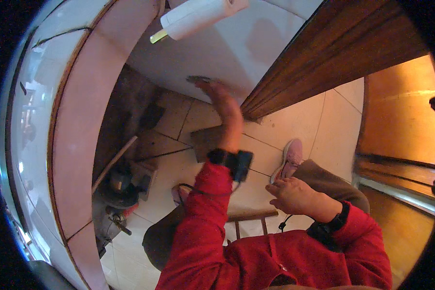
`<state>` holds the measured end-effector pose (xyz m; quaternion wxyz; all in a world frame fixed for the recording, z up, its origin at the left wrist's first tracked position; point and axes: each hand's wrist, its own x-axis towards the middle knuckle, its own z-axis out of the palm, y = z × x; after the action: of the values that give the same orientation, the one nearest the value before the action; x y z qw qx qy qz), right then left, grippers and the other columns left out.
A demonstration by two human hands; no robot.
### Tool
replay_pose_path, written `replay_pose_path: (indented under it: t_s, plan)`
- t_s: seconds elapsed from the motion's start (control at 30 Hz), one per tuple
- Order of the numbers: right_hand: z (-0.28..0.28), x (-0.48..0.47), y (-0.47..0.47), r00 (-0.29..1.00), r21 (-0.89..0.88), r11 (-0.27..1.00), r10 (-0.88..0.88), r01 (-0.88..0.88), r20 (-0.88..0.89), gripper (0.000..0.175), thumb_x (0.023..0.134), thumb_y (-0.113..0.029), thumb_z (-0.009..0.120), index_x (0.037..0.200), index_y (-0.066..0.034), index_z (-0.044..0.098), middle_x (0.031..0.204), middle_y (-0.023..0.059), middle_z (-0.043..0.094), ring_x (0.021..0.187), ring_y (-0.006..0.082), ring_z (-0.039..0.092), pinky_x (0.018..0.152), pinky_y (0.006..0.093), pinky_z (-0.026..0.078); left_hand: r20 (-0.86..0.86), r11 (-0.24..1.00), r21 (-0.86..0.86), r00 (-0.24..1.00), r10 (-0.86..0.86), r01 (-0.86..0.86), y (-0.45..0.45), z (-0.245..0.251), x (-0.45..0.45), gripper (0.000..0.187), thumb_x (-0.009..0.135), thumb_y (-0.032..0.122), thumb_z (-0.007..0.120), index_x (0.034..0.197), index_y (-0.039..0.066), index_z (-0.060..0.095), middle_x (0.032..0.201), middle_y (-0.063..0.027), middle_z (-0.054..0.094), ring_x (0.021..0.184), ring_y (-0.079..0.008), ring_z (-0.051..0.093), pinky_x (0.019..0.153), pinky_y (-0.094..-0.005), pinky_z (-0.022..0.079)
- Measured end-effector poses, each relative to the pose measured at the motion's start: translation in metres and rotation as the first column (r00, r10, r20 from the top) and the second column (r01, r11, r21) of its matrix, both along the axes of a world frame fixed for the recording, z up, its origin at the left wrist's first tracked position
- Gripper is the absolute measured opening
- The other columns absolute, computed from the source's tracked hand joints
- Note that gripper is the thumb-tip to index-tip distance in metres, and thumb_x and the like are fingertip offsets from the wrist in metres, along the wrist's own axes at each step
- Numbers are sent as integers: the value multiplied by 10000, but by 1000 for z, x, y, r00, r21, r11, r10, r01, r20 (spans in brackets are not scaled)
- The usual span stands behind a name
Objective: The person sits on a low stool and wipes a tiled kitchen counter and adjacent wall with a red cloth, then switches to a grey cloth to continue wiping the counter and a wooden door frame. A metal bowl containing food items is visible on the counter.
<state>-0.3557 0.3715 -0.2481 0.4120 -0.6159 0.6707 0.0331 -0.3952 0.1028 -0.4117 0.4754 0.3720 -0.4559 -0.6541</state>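
Note:
My left hand [217, 94] reaches forward to the white tiled wall, blurred by motion. At its fingertips is a small dark, flat thing [200, 78]; I cannot tell what it is or whether the hand holds it. My right hand [299, 197] hovers near my right knee, palm down, fingers slightly bent and apart, with nothing seen in it. Both wrists wear black straps with devices, and a thin cable runs along the left sleeve. Above the left hand, a white paper towel roll [199, 20] hangs on a rod with a yellowish end.
A pink tiled counter edge [76, 127] curves along the left. Under it are a long stick [114, 165] and a dark rounded vessel [119, 188]. A dark wooden post or door edge [311, 61] slants at right, near an orange-lit wooden panel [398, 116]. Wooden slats [252, 216] show between my legs.

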Motion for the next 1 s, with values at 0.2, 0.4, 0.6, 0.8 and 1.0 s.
replay_pose_path:
  t_s: [0.2,0.4,0.6,0.8,1.0]
  plan:
    - [8,4,-16,999,-25,999,-21,21,-27,331,887,-300,608,1075,-30,576,950,189,657,896,364,661,795,471,523,-12,966,-168,980,197,-196,-169,33,49,620,1048,311,331,1518,3,69,1563,-222,133,1433,-344,209,1182,-405,188]
    - [-3,5,-31,1000,-25,1000,8,-8,9,321,902,-306,587,1070,-33,576,940,180,664,853,365,671,750,471,538,93,992,-88,991,98,-90,-227,21,87,549,995,262,449,1433,19,225,1437,-200,302,1334,-324,325,1106,-391,297]
    - [9,16,-46,998,92,994,54,-55,17,384,875,-286,625,1156,-29,578,1018,196,655,935,369,658,822,471,528,146,996,88,989,-23,10,-154,-37,92,481,942,212,567,1348,34,380,1310,-179,471,1235,-303,441,1029,-378,405]
    - [13,14,-70,986,50,985,164,-165,31,347,872,-269,616,1113,-20,600,1028,206,664,958,376,659,830,483,532,-27,977,190,995,-91,95,-106,-43,99,172,912,164,630,1037,49,599,997,-95,616,935,-209,590,835,-329,538]
    - [-1,16,-116,985,207,967,161,-145,-62,397,897,-297,581,1193,-32,595,1085,207,660,1056,372,624,903,469,499,-506,677,638,863,10,366,-96,41,137,296,885,85,645,1169,23,591,1160,-125,647,1045,-300,622,888,-447,548]
